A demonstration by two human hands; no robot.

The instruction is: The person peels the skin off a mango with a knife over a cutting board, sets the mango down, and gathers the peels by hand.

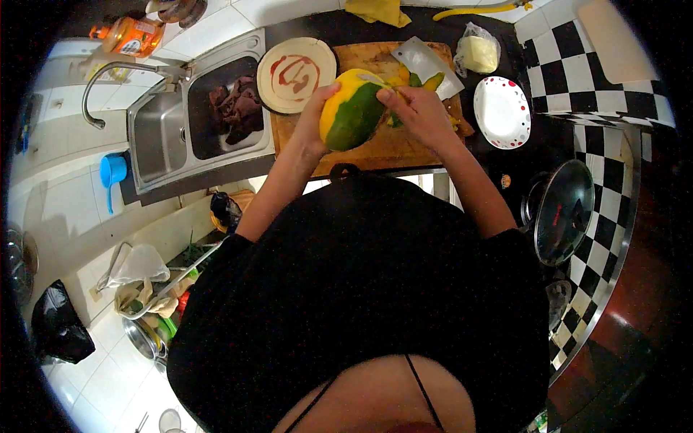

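Observation:
A large fruit (351,114), part bare yellow and part green skin, is held up over the wooden cutting board (390,153). My left hand (315,124) is wrapped round its left side. At its upper right, my right hand (417,115) has its fingers closed against the fruit; whether a small tool is in them is hidden. Behind my right hand, a wide cleaver blade (431,66) lies on the board, with green and yellow peel pieces (434,81) around it.
A round plate with red marks (297,75) sits left of the board, beside the sink (160,134) with dark cloth (238,108). To the right are a bagged pale block (480,52), a dotted white dish (502,113) and a glass-lidded pan (565,213).

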